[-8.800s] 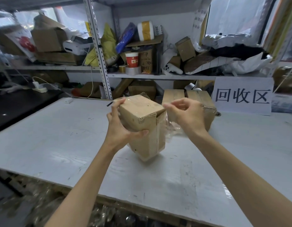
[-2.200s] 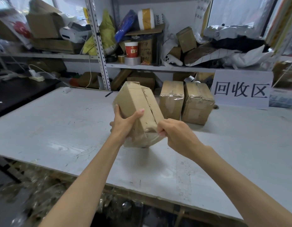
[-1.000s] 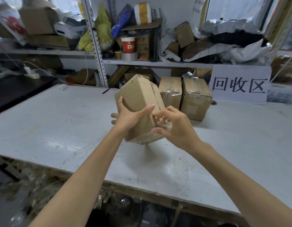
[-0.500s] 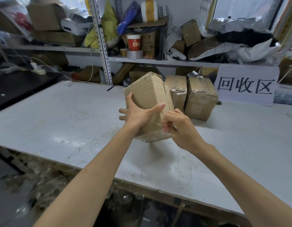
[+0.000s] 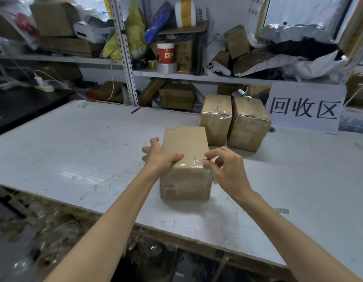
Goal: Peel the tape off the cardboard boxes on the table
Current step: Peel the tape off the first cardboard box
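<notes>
A: Your L hand point(image 5: 160, 157) grips the box point(image 5: 185, 143) from its left side. The thumb lies over the top near the front edge, and the fingers are spread on the left face.

B: Your R hand point(image 5: 225, 169) is at the near right top corner. Thumb & forefinger pinch the clear tape point(image 5: 199, 162) where it wrinkles over the edge. Other fingers are arched, off the cardboard.

A: So the hands are apart, one on each side of the box. The box sits flat on the white surface point(image 5: 74, 149), approx. mid-way across. Its front face is wrapped in glossy, creased tape, and the top is mostly bare cardboard.

B: Behind it, a bit to the right, are a second box point(image 5: 216, 119) & a third box point(image 5: 248, 123), side by side, both w/ shiny tape round them.

A: Right of those, a white sign point(image 5: 304, 107) w/ black characters stands at the back of the surface.

B: Furthest back is a metal shelf point(image 5: 196, 77) packed w/ stuff: a red paper cup point(image 5: 165, 52), a silver roll point(image 5: 166, 68) just below it, loose cardboard, bags etc.
</notes>
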Demonstrator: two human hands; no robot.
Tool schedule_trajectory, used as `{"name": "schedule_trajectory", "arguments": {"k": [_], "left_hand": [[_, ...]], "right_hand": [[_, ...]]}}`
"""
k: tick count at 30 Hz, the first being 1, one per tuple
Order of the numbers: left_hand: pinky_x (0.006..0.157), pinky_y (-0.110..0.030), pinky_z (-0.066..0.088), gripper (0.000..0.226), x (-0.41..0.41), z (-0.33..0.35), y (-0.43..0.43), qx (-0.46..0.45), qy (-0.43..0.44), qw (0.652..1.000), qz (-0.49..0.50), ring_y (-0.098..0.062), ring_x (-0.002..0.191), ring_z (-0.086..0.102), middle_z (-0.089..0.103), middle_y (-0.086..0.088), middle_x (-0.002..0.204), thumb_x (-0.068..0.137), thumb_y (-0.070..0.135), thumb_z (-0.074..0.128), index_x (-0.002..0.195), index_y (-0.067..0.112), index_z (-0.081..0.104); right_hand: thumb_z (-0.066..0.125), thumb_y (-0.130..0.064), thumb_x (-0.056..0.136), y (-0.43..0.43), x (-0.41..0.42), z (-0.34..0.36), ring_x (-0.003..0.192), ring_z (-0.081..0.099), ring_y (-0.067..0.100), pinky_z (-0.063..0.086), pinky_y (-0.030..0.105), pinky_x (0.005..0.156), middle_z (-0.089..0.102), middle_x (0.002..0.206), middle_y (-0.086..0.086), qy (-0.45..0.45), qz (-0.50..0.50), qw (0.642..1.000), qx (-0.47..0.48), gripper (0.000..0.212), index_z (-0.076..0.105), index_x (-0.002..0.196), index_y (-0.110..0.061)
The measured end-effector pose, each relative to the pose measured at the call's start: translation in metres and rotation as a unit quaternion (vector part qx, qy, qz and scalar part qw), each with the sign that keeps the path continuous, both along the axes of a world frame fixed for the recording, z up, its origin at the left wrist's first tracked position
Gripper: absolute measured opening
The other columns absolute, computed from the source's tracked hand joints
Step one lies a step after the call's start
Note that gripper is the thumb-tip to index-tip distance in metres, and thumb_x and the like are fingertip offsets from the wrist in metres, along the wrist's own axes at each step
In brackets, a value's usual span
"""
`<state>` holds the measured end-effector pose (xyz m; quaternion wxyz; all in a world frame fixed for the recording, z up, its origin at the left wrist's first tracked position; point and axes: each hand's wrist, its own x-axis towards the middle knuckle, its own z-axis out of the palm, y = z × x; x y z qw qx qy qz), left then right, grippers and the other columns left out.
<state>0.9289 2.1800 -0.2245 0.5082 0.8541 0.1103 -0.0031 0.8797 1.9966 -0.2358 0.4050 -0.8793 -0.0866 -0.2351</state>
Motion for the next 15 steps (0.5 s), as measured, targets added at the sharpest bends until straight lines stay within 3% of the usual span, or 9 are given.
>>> {"name": "schedule_trajectory", "arguments": {"k": [3, 5, 7, 12, 15], "left_hand": [[0.098, -0.044, 0.049, 0.09, 0.002, -0.003, 0.006, -0.057, 0.042, 0.997, -0.014, -0.03, 0.123, 0.05, 0.039, -0.012, 0.144, 0.078, 0.033, 0.082, 0.148, 0.013, 0.029], [0.07, -0.034, 0.056, 0.082, 0.0, -0.005, 0.009, -0.137, 0.082, 0.987, -0.02, -0.023, 0.103, 0.062, 0.055, -0.007, 0.129, 0.077, 0.031, 0.083, 0.142, 0.015, 0.035], [0.052, -0.028, 0.049, 0.082, -0.004, -0.004, 0.011, -0.175, 0.131, 0.975, -0.03, -0.02, 0.086, 0.064, 0.059, 0.002, 0.112, 0.078, 0.036, 0.081, 0.141, 0.027, 0.03], [0.043, -0.033, 0.051, 0.087, -0.005, -0.007, 0.012, -0.261, 0.166, 0.95, -0.037, -0.024, 0.085, 0.064, 0.06, -0.001, 0.11, 0.076, 0.025, 0.081, 0.141, 0.041, 0.025], [0.045, -0.024, 0.044, 0.072, -0.011, -0.004, 0.017, -0.255, 0.162, 0.952, -0.047, -0.019, 0.078, 0.058, 0.063, 0.003, 0.096, 0.066, 0.03, 0.081, 0.128, 0.031, 0.044]], "right_hand": [[0.078, -0.01, 0.076, 0.001, 0.0, 0.002, 0.065, 0.057, 0.014, 0.047, 0.024, 0.067, 0.058, 0.083, 0.003, 0.02, -0.027, 0.999, 0.008, 0.003, 0.075, 0.077, -0.011], [0.077, -0.008, 0.077, 0.003, 0.001, 0.004, 0.066, 0.054, 0.01, 0.047, 0.025, 0.068, 0.056, 0.081, 0.0, 0.041, -0.031, 0.999, 0.006, 0.006, 0.073, 0.072, -0.009], [0.074, -0.008, 0.079, 0.006, 0.002, 0.005, 0.067, 0.05, 0.005, 0.042, 0.024, 0.068, 0.052, 0.082, -0.003, 0.066, -0.039, 0.997, -0.007, 0.007, 0.071, 0.072, -0.008], [0.068, -0.008, 0.084, 0.006, 0.003, 0.006, 0.077, 0.053, 0.011, 0.045, 0.027, 0.077, 0.052, 0.089, 0.001, 0.12, -0.037, 0.992, 0.005, 0.016, 0.063, 0.07, -0.012], [0.066, -0.006, 0.085, 0.005, 0.0, 0.004, 0.075, 0.052, 0.009, 0.041, 0.021, 0.073, 0.051, 0.089, 0.002, 0.104, -0.022, 0.994, 0.02, 0.017, 0.061, 0.071, -0.011]]}}
